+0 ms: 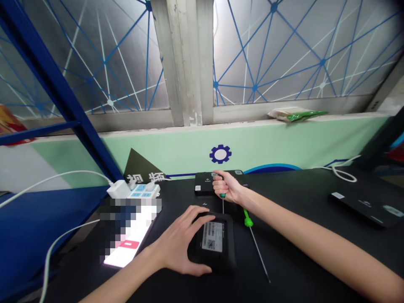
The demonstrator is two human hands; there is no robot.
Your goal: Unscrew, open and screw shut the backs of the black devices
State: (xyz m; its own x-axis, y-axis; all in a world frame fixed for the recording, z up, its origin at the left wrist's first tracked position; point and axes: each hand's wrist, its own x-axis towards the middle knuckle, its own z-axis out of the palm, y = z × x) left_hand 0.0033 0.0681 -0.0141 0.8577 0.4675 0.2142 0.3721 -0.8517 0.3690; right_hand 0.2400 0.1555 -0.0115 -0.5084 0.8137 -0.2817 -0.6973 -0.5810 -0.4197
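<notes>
My left hand [181,242] lies over the left side of a small black box [217,244] with a white label, fingers curled round its edge, holding it on the black table [299,219]. My right hand [225,185] is closed in a fist round the handle of a green screwdriver [222,202], held upright with its thin shaft pointing down at the box's far edge. A second green-handled screwdriver [256,244] lies flat on the table just right of the box.
A lit phone [129,240] lies at the left beside a white power strip [134,189] with cables. Another black box [205,183] sits behind my right hand. More flat black devices [368,204] lie at the right. A blue rack post [63,97] stands at left.
</notes>
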